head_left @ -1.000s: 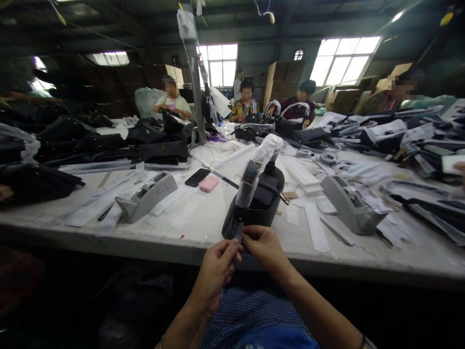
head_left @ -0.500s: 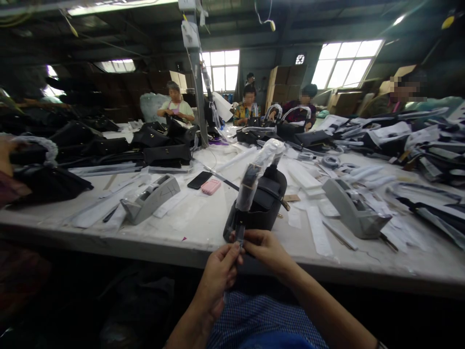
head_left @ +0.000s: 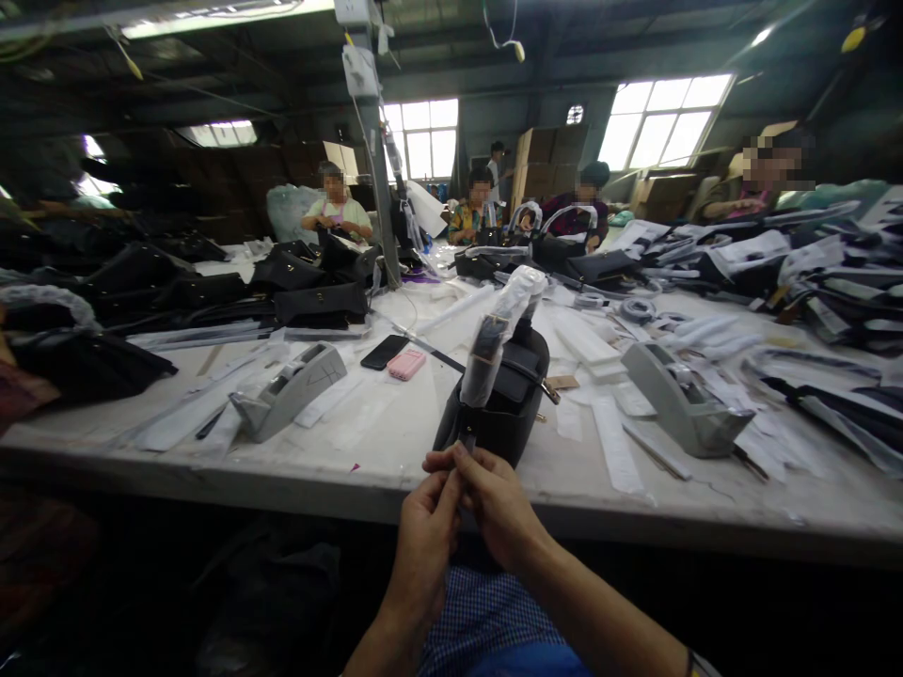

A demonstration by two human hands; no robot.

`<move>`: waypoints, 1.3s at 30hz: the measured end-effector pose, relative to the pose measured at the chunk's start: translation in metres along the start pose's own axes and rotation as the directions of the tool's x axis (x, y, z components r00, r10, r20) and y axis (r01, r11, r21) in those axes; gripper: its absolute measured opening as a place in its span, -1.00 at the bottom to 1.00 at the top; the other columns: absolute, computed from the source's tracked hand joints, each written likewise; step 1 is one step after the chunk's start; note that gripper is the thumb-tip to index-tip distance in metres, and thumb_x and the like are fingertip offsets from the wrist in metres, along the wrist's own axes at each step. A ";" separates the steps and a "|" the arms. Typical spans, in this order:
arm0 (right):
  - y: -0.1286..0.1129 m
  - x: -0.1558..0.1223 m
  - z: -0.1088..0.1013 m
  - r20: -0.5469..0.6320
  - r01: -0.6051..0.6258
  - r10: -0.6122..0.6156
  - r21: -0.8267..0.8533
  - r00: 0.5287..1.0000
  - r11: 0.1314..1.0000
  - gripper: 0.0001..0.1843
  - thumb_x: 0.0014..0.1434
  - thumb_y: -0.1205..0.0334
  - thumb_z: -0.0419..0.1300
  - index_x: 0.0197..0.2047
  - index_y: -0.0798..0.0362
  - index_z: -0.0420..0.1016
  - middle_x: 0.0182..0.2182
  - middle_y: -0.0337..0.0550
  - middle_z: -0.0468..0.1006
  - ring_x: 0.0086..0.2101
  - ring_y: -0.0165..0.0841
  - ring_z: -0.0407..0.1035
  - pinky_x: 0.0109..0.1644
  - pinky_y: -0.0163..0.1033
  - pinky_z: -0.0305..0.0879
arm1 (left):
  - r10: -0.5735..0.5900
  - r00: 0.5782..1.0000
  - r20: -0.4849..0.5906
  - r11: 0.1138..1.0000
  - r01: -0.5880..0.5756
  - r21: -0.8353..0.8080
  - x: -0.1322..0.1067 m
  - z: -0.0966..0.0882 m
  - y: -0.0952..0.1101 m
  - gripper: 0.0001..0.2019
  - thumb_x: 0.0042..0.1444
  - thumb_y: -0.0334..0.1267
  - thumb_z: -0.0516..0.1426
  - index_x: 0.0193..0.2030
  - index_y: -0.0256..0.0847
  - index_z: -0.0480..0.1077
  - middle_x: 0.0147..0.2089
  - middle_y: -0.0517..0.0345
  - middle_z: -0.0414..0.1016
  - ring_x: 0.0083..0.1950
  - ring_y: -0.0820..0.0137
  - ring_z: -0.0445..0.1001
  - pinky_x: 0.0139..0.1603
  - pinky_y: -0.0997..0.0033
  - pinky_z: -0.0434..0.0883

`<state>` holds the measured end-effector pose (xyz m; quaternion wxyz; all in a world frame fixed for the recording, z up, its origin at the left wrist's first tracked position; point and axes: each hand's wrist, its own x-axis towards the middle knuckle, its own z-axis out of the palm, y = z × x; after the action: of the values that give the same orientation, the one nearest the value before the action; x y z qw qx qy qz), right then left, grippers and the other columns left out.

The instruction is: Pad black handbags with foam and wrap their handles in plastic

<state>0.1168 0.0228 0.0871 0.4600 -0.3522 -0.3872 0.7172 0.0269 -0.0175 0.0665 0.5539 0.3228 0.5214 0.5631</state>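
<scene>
Wears finely checked blue-and-white cloth (head_left: 469, 611) below the fingers (head_left: 477, 475), with plain bright blue fabric (head_left: 529, 661) lower still; shows a dark band (head_left: 695, 664), too cropped to identify, well below and right of them.

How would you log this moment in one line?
left hand: pinching black strap | right hand: pinching same strap | black handbag: on table, handle plastic-wrapped

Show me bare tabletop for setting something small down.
Bare tabletop shows between the left grey dispenser, the pink object and the black handbag. A smaller patch at the front edge lies between handbag and long white strip. Crowded: back left and right, heaped with black bags.
</scene>
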 end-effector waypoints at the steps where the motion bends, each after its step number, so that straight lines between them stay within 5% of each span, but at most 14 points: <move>1: 0.000 0.000 -0.002 0.014 0.009 -0.009 0.002 1.000 1.000 -0.48 0.16 -0.17 0.29 -0.21 0.19 0.66 -0.25 0.00 0.63 -0.54 -0.53 0.24 -0.41 -0.35 0.23 | -0.005 1.000 0.003 1.000 0.005 0.000 0.000 0.000 0.000 -0.49 0.04 0.25 0.22 -0.39 -0.24 0.33 -0.63 0.44 -0.04 -0.62 0.64 -0.12 -0.65 0.61 -0.13; 5: -0.004 0.000 -0.014 0.158 0.003 -0.015 0.077 0.987 0.997 -0.53 0.14 -0.13 0.32 -0.12 0.12 0.66 -0.14 0.00 0.63 -0.45 -0.49 0.35 -0.24 -0.31 0.31 | -0.029 0.999 0.029 0.999 0.029 -0.020 0.002 -0.001 -0.001 -0.49 0.03 0.25 0.23 -0.43 -0.23 0.30 -0.66 0.46 -0.06 -0.65 0.66 -0.14 -0.67 0.62 -0.15; 8: -0.006 0.000 -0.027 0.225 -0.042 0.029 0.054 0.974 0.998 -0.49 0.15 -0.16 0.31 -0.05 0.09 0.63 -0.15 0.00 0.64 -0.29 -0.36 0.46 -0.10 -0.25 0.35 | -0.063 0.997 0.054 0.995 0.066 -0.068 0.003 -0.001 0.001 -0.50 0.00 0.23 0.25 -0.38 -0.24 0.34 -0.59 0.41 0.10 -0.66 0.69 -0.12 -0.69 0.64 -0.15; 11: -0.010 -0.001 -0.041 0.161 0.002 0.027 -0.176 0.987 0.984 -0.40 0.20 -0.28 0.18 -0.20 0.15 0.65 -0.30 0.00 0.64 -0.32 -0.31 0.49 -0.10 -0.19 0.39 | -0.049 0.996 0.081 0.996 0.055 -0.073 0.003 -0.002 0.003 -0.51 0.01 0.21 0.25 -0.31 -0.25 0.40 -0.51 0.34 0.23 -0.65 0.70 -0.09 -0.68 0.64 -0.13; 14: -0.025 -0.002 -0.055 0.036 0.183 -0.189 -0.479 0.981 0.859 -0.36 0.22 -0.31 0.12 -0.42 0.14 0.59 -0.47 -0.04 0.59 -0.44 -0.31 0.46 -0.28 -0.22 0.39 | 0.017 0.996 0.083 0.999 -0.021 0.041 0.006 -0.006 0.000 -0.52 0.12 0.23 0.16 -0.34 -0.24 0.42 -0.59 0.34 0.19 -0.63 0.64 -0.01 -0.66 0.63 -0.05; 16: -0.041 -0.004 -0.062 0.003 0.314 -0.387 -0.593 0.922 0.742 -0.40 0.26 -0.27 0.10 -0.47 0.11 0.54 -0.50 -0.08 0.57 -0.48 -0.33 0.43 -0.35 -0.25 0.36 | 0.101 0.990 0.097 0.982 -0.115 0.150 0.010 -0.010 -0.003 -0.53 0.19 0.20 0.10 -0.30 -0.23 0.47 -0.54 0.24 0.33 -0.55 0.57 0.20 -0.56 0.60 0.16; 19: -0.069 -0.005 -0.072 -0.017 0.411 -0.597 -0.710 0.802 0.572 -0.50 0.29 -0.17 0.12 -0.44 0.06 0.53 -0.46 -0.13 0.58 -0.47 -0.35 0.41 -0.32 -0.25 0.36 | 0.223 0.968 0.113 0.925 -0.247 0.290 0.017 -0.021 -0.004 -0.57 0.25 0.14 0.06 -0.15 -0.18 0.53 -0.22 0.05 0.56 -0.17 0.34 0.50 -0.13 0.43 0.41; 25: -0.099 0.021 -0.112 0.002 0.387 -0.779 -0.869 0.627 0.309 -0.68 0.33 0.02 0.08 -0.06 -0.01 0.56 -0.09 -0.07 0.62 -0.08 -0.19 0.49 0.11 -0.08 0.36 | 0.470 0.880 -0.073 0.784 -0.378 0.493 0.031 -0.032 0.009 -0.50 0.24 0.10 0.09 0.22 -0.09 0.33 0.28 -0.06 0.37 0.26 0.11 0.36 0.27 0.06 0.31; 27: -0.104 0.045 -0.133 -0.013 0.339 -0.757 -0.889 0.654 0.308 -0.60 0.32 0.05 0.06 0.14 -0.01 0.48 0.08 -0.03 0.54 0.04 -0.16 0.44 0.21 -0.01 0.29 | 0.509 0.860 -0.020 0.736 -0.423 0.529 0.039 -0.026 0.008 -0.38 0.23 0.09 0.11 0.36 -0.04 0.14 0.42 -0.05 0.18 0.39 0.09 0.21 0.35 -0.02 0.22; 31: -0.115 0.100 -0.166 -0.058 0.246 -0.529 -0.839 0.846 0.485 -0.33 0.26 -0.12 0.08 0.34 0.02 0.29 0.30 0.04 0.32 0.20 -0.09 0.31 0.26 0.07 0.24 | 0.454 0.891 0.020 0.727 -0.383 0.570 0.059 -0.008 -0.006 -0.19 0.22 0.11 0.11 0.48 -0.01 -0.19 0.51 -0.07 -0.01 0.49 0.09 0.01 0.41 -0.09 0.11; 34: -0.122 0.130 -0.173 -0.012 0.223 -0.393 -0.807 0.920 0.547 -0.23 0.22 -0.33 0.06 0.32 -0.03 0.33 0.28 -0.01 0.35 0.24 -0.06 0.26 0.34 0.12 0.09 | 0.388 0.919 -0.065 0.767 -0.284 0.575 0.075 -0.001 -0.018 -0.23 0.23 0.14 0.06 0.48 -0.04 -0.13 0.48 -0.06 0.08 0.46 0.09 0.10 0.41 -0.03 0.13; 39: -0.131 0.154 -0.160 0.115 0.291 -0.324 -0.768 0.939 0.571 -0.15 0.22 -0.47 -0.11 0.22 -0.02 0.47 0.22 -0.08 0.45 0.26 -0.11 0.25 0.38 0.03 0.04 | 0.353 0.902 -0.249 0.815 -0.166 0.555 0.094 -0.006 -0.010 -0.29 0.18 0.22 0.05 0.34 -0.18 0.18 0.35 -0.10 0.31 0.41 -0.02 0.19 0.40 -0.07 0.14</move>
<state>0.2546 0.2395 0.1067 0.3880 -0.4564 -0.7034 0.3826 0.0070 0.0701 0.0349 0.2634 0.4272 0.6920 0.5189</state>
